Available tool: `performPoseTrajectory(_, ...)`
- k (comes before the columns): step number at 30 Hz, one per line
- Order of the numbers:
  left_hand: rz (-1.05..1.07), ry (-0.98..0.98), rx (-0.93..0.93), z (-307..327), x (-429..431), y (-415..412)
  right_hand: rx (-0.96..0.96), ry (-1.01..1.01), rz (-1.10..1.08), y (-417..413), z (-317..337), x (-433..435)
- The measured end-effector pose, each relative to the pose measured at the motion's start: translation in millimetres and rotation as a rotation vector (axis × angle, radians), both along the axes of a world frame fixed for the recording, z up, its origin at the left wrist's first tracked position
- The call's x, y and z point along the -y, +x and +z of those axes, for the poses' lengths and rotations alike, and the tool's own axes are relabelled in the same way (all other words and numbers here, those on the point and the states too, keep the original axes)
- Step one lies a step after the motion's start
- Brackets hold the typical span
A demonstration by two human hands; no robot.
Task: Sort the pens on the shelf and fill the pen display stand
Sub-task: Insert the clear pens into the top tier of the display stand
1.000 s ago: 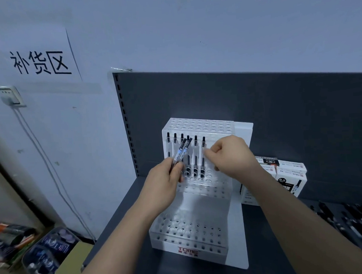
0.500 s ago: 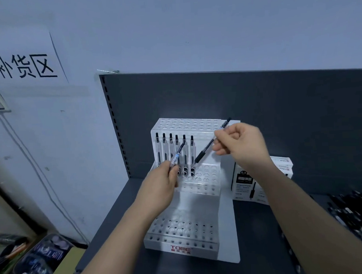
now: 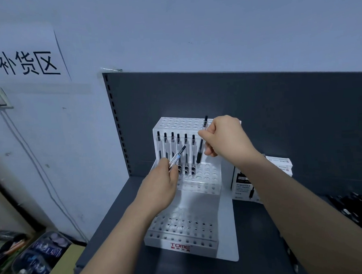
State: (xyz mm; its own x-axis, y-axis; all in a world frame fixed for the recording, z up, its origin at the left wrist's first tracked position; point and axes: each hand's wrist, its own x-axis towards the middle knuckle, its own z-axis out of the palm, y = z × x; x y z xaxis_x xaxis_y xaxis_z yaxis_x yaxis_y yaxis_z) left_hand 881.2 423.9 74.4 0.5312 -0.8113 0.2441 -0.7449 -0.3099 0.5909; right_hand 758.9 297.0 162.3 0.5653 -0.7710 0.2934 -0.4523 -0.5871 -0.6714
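A white tiered pen display stand (image 3: 200, 198) with rows of holes stands on the dark shelf (image 3: 110, 241). Several clear pens with black caps (image 3: 172, 145) stand upright in the left part of its middle tier. My right hand (image 3: 222, 134) pinches a black-grip pen (image 3: 200, 150) nearly upright, its tip just above the holes right of the standing row. My left hand (image 3: 163, 183) grips one clear pen (image 3: 177, 158), slanted up to the right in front of the standing pens.
White pen boxes (image 3: 280, 167) stand right of the stand. A heap of loose dark pens (image 3: 358, 211) lies at the shelf's right edge. A dark back panel (image 3: 279, 115) rises behind. On the floor at left sits a bin with bottles (image 3: 39, 257).
My right hand took a pen away from my left hand's bundle, then turned it from slanted to nearly upright and lowered its tip toward the middle tier's holes. My left hand stayed put.
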Motion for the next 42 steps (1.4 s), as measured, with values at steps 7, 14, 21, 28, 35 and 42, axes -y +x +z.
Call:
performPoseTrajectory(7, -0.002, 0.022, -0.013, 3, 0, -1, -0.071, 0.016, -0.037, 3, -8, 12)
performPoseTrajectory(14, -0.008, 0.012, -0.016, 4, -1, -1, -0.210, 0.007, -0.029, 8, -29, 10)
performPoseTrajectory(21, -0.009, 0.004, -0.015, 5, -2, 0, -0.329, -0.125, -0.003, 14, -26, 12)
performPoseTrajectory(28, -0.049, -0.075, -0.030, 6, -3, -4, -0.266, 0.000, 0.011, 5, -27, 7)
performPoseTrajectory(35, -0.201, -0.123, -0.035, 17, 10, -25, 0.225, 0.524, 0.279, -22, -23, -6)
performPoseTrajectory(42, -0.137, -0.100, 0.216, 9, 9, -10, 0.419, 0.437, 0.099, -42, -9, 7)
